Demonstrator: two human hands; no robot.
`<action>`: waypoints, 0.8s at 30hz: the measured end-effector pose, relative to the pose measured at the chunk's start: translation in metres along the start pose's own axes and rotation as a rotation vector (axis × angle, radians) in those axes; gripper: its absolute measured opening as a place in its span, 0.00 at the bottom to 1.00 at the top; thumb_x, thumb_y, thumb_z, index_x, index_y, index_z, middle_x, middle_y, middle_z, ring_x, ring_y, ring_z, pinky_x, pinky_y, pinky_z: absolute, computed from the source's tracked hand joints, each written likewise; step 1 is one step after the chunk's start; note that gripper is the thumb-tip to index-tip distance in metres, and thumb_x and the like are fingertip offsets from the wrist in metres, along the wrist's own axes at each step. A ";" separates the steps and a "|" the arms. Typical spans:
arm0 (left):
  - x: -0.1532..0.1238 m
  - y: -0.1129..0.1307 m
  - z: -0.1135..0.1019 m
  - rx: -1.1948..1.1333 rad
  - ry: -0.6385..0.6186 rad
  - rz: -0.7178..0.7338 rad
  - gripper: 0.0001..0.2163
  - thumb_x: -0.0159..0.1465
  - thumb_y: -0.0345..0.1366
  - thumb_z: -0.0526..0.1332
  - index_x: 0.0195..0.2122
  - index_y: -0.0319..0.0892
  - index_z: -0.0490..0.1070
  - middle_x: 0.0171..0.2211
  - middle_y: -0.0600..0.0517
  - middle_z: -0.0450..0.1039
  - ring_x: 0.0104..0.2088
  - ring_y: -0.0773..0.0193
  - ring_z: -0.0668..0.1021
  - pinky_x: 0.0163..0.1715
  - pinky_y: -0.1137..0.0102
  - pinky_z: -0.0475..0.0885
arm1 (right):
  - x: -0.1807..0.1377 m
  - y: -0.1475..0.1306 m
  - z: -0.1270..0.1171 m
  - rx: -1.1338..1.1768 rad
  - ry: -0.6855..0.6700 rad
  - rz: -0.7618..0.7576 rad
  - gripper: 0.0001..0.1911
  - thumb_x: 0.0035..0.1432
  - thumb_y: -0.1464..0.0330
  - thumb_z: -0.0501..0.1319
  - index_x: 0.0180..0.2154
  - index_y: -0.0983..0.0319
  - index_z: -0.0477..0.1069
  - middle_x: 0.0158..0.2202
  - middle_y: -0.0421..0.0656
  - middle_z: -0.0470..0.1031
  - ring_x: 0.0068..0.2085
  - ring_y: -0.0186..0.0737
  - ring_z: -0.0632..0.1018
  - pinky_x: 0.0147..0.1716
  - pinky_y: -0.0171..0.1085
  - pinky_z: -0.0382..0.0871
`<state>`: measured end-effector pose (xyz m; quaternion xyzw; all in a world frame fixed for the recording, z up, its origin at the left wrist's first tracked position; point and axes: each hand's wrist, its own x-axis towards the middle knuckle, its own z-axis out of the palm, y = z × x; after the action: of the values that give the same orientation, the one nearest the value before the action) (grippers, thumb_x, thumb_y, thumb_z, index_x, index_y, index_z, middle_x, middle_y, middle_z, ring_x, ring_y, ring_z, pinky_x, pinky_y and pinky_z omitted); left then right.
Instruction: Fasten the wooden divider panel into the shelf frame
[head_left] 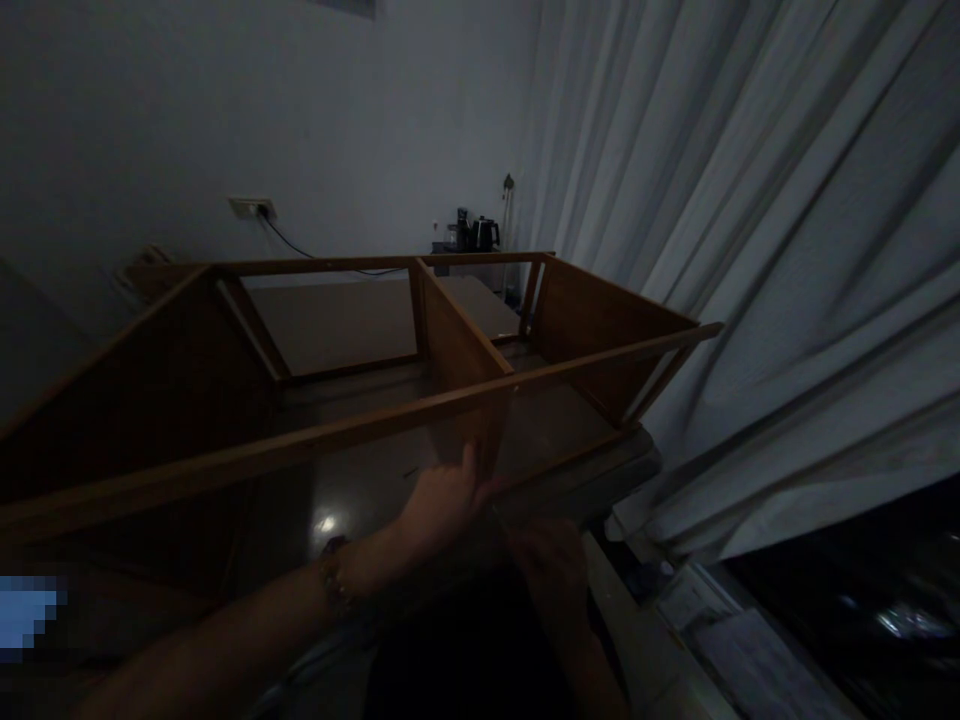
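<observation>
A wooden shelf frame lies on its side on a table. My left hand (pixel 442 500), wearing a bracelet (pixel 335 580) at the wrist, is at the lower near end of its middle shelf panel (pixel 469 340). The thumb presses up along the panel, and the fingers close round its edge, partly hidden. Just right of it, my right hand (pixel 551 565) is closed in deep shadow, close to the near lower rail (pixel 574 460). A thin, faint thing sticks out from its fingertips, too dim to name. A small dark thin piece (pixel 410 472) lies on the tabletop.
The frame's upper near rail (pixel 337 437) crosses above my hands. White curtains (pixel 720 220) hang at the right. A black kettle (pixel 485 234) stands at the back. A cable (pixel 289 243) runs from a wall socket (pixel 252 208). Flat pale pieces (pixel 765 650) lie at lower right.
</observation>
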<state>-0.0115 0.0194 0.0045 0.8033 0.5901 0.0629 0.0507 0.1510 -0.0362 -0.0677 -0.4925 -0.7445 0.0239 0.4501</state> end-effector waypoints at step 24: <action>0.000 0.001 -0.004 0.010 -0.044 -0.019 0.26 0.62 0.49 0.40 0.53 0.30 0.48 0.31 0.41 0.74 0.32 0.57 0.77 0.28 0.69 0.68 | -0.001 -0.018 0.004 0.210 -0.065 0.255 0.10 0.59 0.68 0.51 0.42 0.58 0.67 0.39 0.44 0.73 0.40 0.40 0.73 0.40 0.40 0.67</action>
<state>-0.0110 0.0191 0.0081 0.7991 0.5966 0.0421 0.0603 0.1357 -0.0447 -0.0626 -0.5321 -0.6836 0.1744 0.4682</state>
